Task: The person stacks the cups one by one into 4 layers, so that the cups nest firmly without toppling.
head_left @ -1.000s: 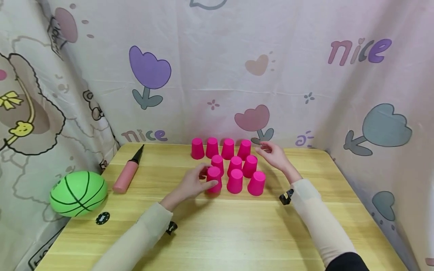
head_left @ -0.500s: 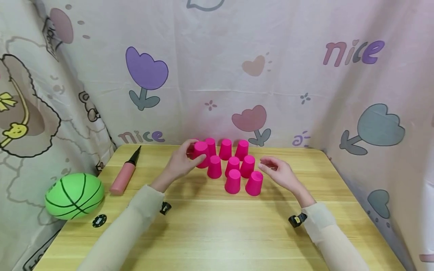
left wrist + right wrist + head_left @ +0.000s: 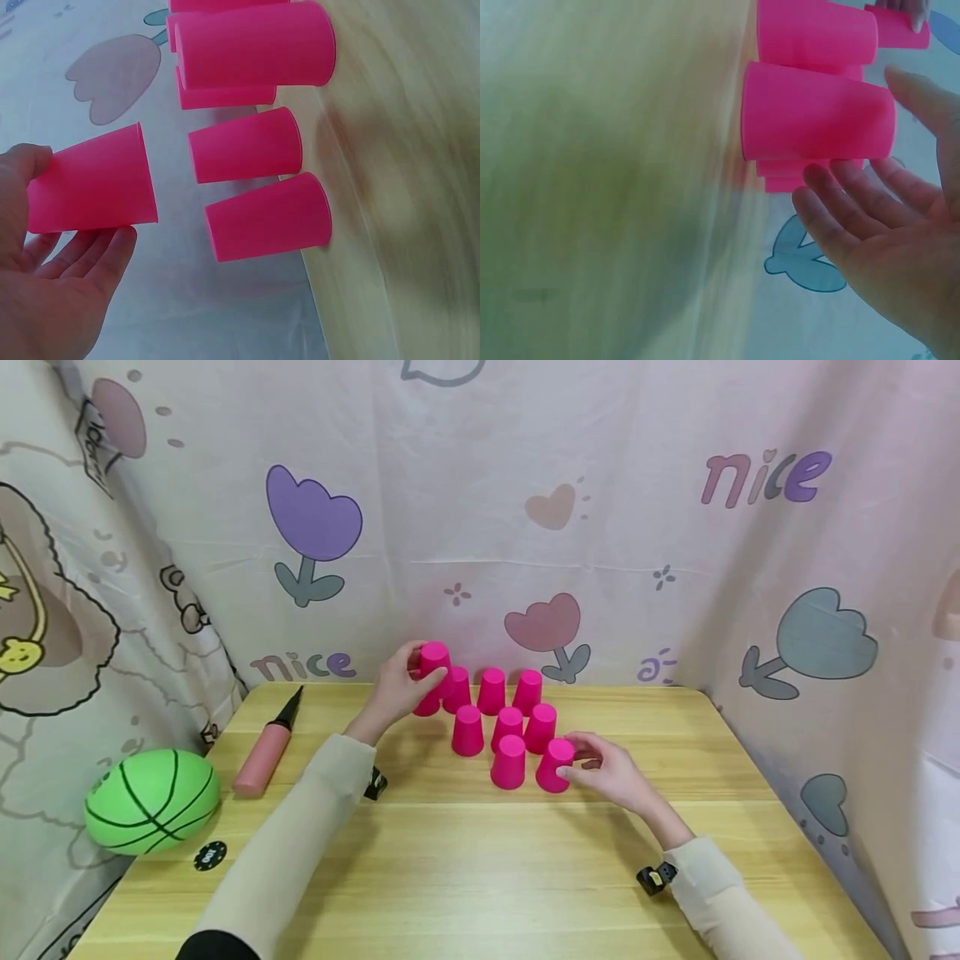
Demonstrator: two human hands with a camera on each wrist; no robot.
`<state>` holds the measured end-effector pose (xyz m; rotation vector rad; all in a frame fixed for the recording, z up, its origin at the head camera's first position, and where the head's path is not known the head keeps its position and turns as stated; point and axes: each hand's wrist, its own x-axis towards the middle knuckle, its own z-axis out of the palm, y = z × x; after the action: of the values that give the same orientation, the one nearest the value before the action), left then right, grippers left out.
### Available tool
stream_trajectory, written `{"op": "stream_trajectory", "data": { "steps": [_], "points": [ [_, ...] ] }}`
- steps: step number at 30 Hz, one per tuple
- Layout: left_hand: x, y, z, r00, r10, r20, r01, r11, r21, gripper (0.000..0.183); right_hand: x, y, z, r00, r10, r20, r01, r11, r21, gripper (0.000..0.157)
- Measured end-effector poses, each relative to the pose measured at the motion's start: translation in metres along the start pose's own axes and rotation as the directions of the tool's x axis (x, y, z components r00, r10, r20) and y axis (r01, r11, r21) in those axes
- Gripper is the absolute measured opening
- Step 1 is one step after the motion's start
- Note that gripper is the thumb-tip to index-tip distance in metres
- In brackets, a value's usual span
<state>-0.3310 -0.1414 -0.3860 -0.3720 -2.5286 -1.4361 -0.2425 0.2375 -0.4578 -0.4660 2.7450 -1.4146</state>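
Yellow wood-grain table (image 3: pixel 480 877): we note left hand (image 3: pixel 396 687) gripping pink tapered plastic cup (image 3: pixel 434 655) aloft; right hand (image 3: pixel 617 772) wide around pink front-right cup (image 3: pixel 555 760), contact unclear. Hasty lowering could topple back-row cups (image 3: pixel 491 692).

So the outfit's pretty simple: the left sleeve (image 3: pixel 288 852) and right sleeve (image 3: pixel 731 897) are both long, plain cream, with some soft creasing near the ends. The left cuff (image 3: pixel 351 753) and right cuff (image 3: pixel 703 862) finish right around the wrists, so the left hand (image 3: pixel 396 691) and right hand (image 3: pixel 611 774) are bare. Farther up the left arm there's a black patch (image 3: pixel 217 946) with a curved edge against the cream — can't tell if it's a band or another layer. Then there's the gear: a small boxy black left camera (image 3: pixel 377 783) and a matching right camera (image 3: pixel 656 878) — the right one has a paler bit on it, too tiny to read.
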Motion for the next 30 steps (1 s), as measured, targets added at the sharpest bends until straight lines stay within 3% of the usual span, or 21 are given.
{"op": "stream_trajectory", "data": {
  "steps": [12,22,30],
  "points": [
    [0.029,-0.008,0.009,0.995,-0.094,-0.031,0.094,0.996,-0.011,0.062,-0.001,0.001,0.012,0.999,0.019,-0.04,-0.018,1.0,0.024,0.055],
    [0.041,-0.018,0.016,0.986,-0.159,-0.043,0.158,0.987,-0.02,0.064,-0.001,0.006,0.015,0.998,-0.007,-0.06,0.009,0.999,0.044,0.053],
    [0.049,-0.02,0.021,0.982,-0.18,-0.059,0.182,0.983,0.027,0.063,-0.001,0.006,0.015,0.998,0.0,-0.059,0.003,0.999,0.045,0.052]
  ]
}}
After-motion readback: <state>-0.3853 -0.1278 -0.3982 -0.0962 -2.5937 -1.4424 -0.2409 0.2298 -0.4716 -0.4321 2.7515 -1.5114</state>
